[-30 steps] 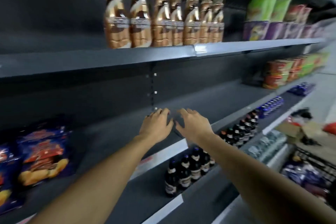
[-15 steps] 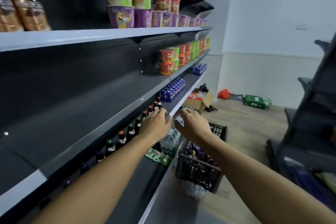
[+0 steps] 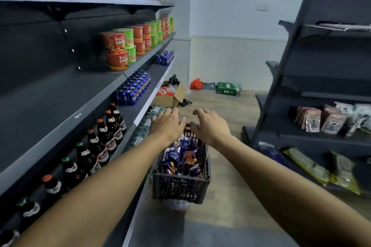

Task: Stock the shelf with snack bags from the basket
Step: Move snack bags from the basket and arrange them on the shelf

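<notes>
A black plastic basket (image 3: 180,187) stands on the floor in the aisle, filled with blue and red snack bags (image 3: 180,156). Both arms stretch forward above it. My left hand (image 3: 167,123) hovers over the basket's far left side, fingers loosely spread and holding nothing. My right hand (image 3: 209,126) hovers beside it over the far right side, fingers slightly curled and empty. The dark grey shelf (image 3: 50,106) on the left has a long bare stretch at mid height.
The left shelving holds cup noodles (image 3: 120,50), blue cans (image 3: 133,88) and brown bottles (image 3: 100,142). A cardboard box (image 3: 170,94) and a green pack (image 3: 228,88) lie on the floor ahead. A second shelf unit (image 3: 321,126) with packets stands on the right.
The view has swung right from the bare shelf to the aisle. Both hands, empty throughout, have moved from the shelf to above the basket.
</notes>
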{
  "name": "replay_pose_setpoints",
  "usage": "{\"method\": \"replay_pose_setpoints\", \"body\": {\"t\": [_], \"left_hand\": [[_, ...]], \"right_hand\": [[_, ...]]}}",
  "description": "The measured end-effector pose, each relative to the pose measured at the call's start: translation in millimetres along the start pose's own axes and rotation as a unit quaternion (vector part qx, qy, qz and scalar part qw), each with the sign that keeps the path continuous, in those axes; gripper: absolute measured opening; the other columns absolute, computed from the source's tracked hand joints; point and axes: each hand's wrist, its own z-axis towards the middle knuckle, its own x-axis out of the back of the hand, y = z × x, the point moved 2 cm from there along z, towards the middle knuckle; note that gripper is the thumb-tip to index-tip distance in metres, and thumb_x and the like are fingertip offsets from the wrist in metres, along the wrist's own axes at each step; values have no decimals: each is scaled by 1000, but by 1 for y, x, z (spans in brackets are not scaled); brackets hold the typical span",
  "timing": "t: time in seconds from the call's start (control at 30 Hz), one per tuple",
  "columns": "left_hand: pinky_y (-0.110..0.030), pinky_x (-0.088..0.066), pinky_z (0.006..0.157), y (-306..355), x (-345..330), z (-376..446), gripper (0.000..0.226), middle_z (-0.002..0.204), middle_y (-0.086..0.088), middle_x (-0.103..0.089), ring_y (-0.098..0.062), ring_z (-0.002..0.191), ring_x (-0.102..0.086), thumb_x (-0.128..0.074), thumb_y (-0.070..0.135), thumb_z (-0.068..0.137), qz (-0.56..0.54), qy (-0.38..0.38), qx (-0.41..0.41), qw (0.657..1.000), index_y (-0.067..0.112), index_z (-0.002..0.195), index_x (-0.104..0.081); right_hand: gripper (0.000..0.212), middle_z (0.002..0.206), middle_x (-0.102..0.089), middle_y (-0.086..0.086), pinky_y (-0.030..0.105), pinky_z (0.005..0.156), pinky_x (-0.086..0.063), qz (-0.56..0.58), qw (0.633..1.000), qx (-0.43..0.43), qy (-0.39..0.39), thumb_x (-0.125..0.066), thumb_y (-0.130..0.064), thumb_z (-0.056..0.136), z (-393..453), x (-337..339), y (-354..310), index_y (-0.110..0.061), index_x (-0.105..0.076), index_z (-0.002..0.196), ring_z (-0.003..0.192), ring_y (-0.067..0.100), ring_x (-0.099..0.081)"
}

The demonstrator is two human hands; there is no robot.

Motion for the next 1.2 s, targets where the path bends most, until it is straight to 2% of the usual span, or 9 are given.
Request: {"method": "replay_pose_setpoints", "body": {"t": [0.23, 0.43, 0.7, 0.87, 1.2], "left_hand": [[-48, -35, 105, -55, -52, 96, 50, 139, -9, -48, -29, 129, -43, -34, 44, 99, 51, -42, -17, 998, 16, 140, -39], [-46, -39, 101, -82, -122, 140, 42, 131, -8, -52, -28, 121, -49, -37, 44, 100, 72, -86, -26, 993, 15, 128, -46], [-47, -35, 107, -103, -244, 179, 44, 134, -11, -50, -29, 124, -48, -39, 42, 100, 94, -163, 16, 982, 13, 133, -43], [-44, -41, 95, -121, -314, 186, 39, 128, -12, -51, -31, 118, -49, -39, 39, 100, 86, -219, 64, 970, 11, 126, -44], [-43, -43, 91, -151, -444, 198, 39, 130, -15, -49, -32, 119, -48, -40, 36, 100, 89, -318, 74, 941, 8, 127, -45]], "right_hand": [[42, 132, -57, 3, 36, 86, -48, -20, 999, -43, -24, -50, -39, 98, 81, -55, 29, -19, -50, 134, 121, 24, -51], [38, 126, -59, 6, 37, 81, -48, -18, 995, -59, -76, -51, -38, 96, 124, -129, 59, -17, -51, 128, 115, 27, -53], [43, 126, -58, 7, 43, 85, -51, 15, 986, -42, -158, -50, -43, 96, 161, -251, 118, -17, -49, 130, 114, 28, -53], [51, 127, -58, 10, 43, 84, -49, 17, 980, -20, -197, -47, -43, 96, 178, -312, 152, -15, -44, 139, 115, 31, -53], [44, 122, -59, 7, 44, 84, -50, 24, 971, -35, -235, -50, -45, 94, 192, -416, 193, -16, -51, 127, 111, 30, -53]]}}
